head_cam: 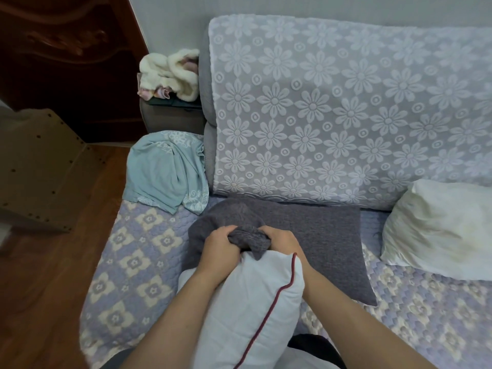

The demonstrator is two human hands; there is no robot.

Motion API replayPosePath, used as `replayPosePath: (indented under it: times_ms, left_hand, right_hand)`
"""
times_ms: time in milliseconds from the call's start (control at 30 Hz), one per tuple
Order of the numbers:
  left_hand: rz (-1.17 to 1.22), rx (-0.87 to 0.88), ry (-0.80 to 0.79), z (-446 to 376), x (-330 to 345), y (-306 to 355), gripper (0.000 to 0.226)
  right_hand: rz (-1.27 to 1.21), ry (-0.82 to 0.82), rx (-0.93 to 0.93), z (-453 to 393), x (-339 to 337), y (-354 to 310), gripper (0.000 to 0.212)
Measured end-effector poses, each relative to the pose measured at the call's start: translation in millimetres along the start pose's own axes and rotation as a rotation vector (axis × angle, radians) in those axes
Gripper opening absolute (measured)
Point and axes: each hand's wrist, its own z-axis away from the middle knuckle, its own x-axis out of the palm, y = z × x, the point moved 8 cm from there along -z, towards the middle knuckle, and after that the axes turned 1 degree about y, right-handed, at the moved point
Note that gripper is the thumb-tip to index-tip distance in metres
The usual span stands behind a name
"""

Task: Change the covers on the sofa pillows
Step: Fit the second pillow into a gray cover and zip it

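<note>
Both hands, left (222, 247) & right (279, 239), squeeze bunched gray cover (249, 237) at far end of white pillow (255, 310); pillow runs long toward person, cover goes on that way.

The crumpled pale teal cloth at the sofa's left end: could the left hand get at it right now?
Probably not at once. The left hand is busy gripping the bunched dark grey knitted cover on the white pillow. Nothing lies between it and the teal cloth, so letting go would free it.

both forearms reach forward, left hand (218, 246) and right hand (282, 242) clenched, fingers curled.
</note>
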Motion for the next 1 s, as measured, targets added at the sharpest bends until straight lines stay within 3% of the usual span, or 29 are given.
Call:
replayPosePath:
  times_ms: [133, 267, 367, 533, 633, 700, 733, 800, 900, 933, 1000]
  left_hand:
    - [0.328, -0.135, -0.174, 4.9, -3.3, 7.7, 0.024]
    - [0.853, -0.382, -0.403, 11.6, -1.0, 8.1, 0.050]
    - [0.908, -0.459, -0.462, 8.0, 1.4, 6.9, 0.061]
    - [0.680, -0.428, -0.295, 1.2, -2.4, 8.7, 0.044]
    - [0.520, -0.310, -0.010, 17.7, -12.4, 2.6, 0.022]
    - [0.339, -0.161, 0.220, 47.4, -29.6, 11.9, 0.014]
    - [0.286, -0.059, 0.257, 65.6, -32.7, 24.7, 0.013]
    - [0.168, 0.190, 0.114, 97.5, -22.2, 58.1, 0.023]
    - [-0.334, 0.515, -0.138, 131.1, 13.2, 84.7, 0.068]
    - [-0.462, 0.566, -0.156, 133.2, 19.7, 80.4, 0.072]
    - [-0.550, 0.601, -0.148, 131.3, 22.7, 71.7, 0.056]
  right_hand:
    - [-0.044, -0.021, 0.039, -4.8, -4.0, 2.3, 0.021]
    - [-0.541, -0.252, 0.065, 5.9, 3.8, -9.5, 0.016]
    - [-0.794, -0.380, 0.137, 12.3, 5.8, -12.2, 0.035]
    - [-1.190, -0.406, 0.283, 8.2, 8.8, 5.1, 0.035]
    - [-1.283, -0.440, 0.311, 10.3, 11.1, 7.0, 0.037]
    - [-1.366, -0.437, 0.338, 10.4, 11.5, 6.0, 0.036]
    - [-1.408, -0.438, 0.357, 11.3, 12.7, 6.2, 0.035]
    - [-1.434, -0.440, 0.374, 11.0, 14.8, 6.1, 0.032]
    - [-1.353, -0.510, 0.333, 12.0, 18.8, -3.0, 0.041]
    - [-1.315, -0.545, 0.317, 12.6, 22.1, -5.2, 0.045]
    - [-1.210, -0.632, 0.303, 16.4, 26.8, -9.7, 0.054]
